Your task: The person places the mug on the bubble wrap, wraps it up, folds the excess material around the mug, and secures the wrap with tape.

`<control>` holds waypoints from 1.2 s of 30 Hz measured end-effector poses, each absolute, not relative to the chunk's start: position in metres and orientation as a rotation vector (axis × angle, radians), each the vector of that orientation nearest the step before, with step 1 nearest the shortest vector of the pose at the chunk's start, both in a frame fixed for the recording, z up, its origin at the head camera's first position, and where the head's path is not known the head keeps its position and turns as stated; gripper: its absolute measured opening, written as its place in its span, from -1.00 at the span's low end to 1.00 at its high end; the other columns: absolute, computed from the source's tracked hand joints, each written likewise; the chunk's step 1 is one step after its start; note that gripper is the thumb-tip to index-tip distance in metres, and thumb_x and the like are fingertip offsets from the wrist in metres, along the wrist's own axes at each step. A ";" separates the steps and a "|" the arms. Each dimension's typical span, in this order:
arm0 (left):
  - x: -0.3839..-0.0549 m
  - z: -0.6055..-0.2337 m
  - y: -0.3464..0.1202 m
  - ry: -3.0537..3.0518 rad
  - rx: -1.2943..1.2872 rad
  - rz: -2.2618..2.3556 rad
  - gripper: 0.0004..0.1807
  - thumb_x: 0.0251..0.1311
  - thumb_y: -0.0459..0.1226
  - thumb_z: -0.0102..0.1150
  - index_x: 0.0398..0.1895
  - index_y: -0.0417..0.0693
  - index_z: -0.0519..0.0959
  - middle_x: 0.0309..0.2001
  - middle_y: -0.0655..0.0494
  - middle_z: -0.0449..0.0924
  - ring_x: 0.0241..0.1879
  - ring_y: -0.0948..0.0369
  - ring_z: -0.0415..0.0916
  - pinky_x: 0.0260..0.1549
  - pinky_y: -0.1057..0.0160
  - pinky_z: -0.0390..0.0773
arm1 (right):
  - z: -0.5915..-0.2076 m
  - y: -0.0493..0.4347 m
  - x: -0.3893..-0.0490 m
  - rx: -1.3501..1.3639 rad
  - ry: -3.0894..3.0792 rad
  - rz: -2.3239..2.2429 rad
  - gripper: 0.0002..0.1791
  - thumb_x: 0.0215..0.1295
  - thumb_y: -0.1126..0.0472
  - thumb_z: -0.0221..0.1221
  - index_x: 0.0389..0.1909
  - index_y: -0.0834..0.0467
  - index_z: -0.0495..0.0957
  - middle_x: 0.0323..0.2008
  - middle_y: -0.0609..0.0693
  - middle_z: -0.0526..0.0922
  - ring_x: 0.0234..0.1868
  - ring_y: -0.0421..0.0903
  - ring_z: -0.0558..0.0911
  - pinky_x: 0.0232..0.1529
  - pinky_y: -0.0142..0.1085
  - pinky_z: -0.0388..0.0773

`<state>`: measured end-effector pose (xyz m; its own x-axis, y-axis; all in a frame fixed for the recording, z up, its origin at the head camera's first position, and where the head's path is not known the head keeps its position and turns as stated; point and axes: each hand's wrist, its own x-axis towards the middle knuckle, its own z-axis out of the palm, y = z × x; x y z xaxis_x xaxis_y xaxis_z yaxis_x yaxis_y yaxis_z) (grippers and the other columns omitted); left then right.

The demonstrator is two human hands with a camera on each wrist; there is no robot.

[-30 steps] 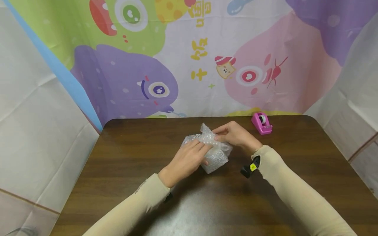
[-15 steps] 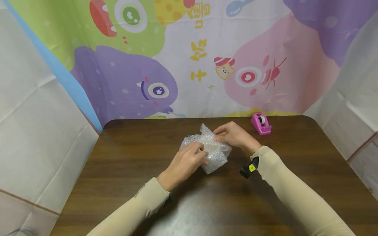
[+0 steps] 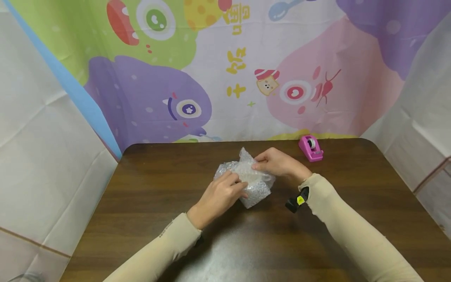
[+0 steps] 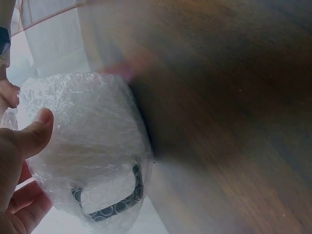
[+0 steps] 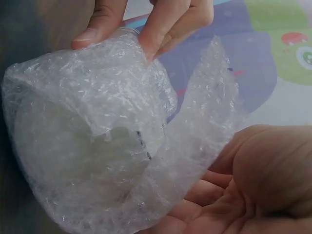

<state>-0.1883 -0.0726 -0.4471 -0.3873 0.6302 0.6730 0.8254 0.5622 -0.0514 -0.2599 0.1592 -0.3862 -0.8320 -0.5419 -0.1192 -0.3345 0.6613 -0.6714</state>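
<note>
A whitish object wrapped in bubble wrap (image 3: 256, 195) stands on the table between both hands. Through the wrap, the left wrist view shows a dark angled loop (image 4: 117, 207) like a handle. My left hand (image 3: 220, 196) grips the bundle's near left side, thumb (image 4: 39, 129) on one face and fingers curled at the other. My right hand (image 3: 278, 162) holds the wrap at the far right, thumb and forefinger at its upper edge. In the right wrist view, a pointed flap of wrap (image 5: 212, 83) sticks up beside the partly covered top, and the right fingers lie partly hidden behind the wrap.
A pink tape dispenser (image 3: 311, 149) with a roll in it stands near the back right of the brown wooden table (image 3: 148, 203). A cartoon-printed cloth (image 3: 232, 117) hangs behind the table, with pale walls on both sides.
My left fingers have drawn back from over the bundle's top and curled at its left side. My right thumb has shifted slightly left with the wrap's edge. The bundle has stayed in place.
</note>
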 end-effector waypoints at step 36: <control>-0.187 -0.441 -0.073 -2.192 -1.180 -0.376 -0.78 0.11 -0.14 0.52 -0.23 0.00 0.74 -0.36 0.15 0.57 -0.34 0.19 0.47 -0.37 0.36 0.62 | -0.379 0.135 -0.261 -0.463 2.731 -0.607 -0.55 0.16 0.07 0.51 -0.05 0.30 0.73 -0.11 0.14 0.78 -0.28 -0.09 0.58 -0.27 -0.28 0.59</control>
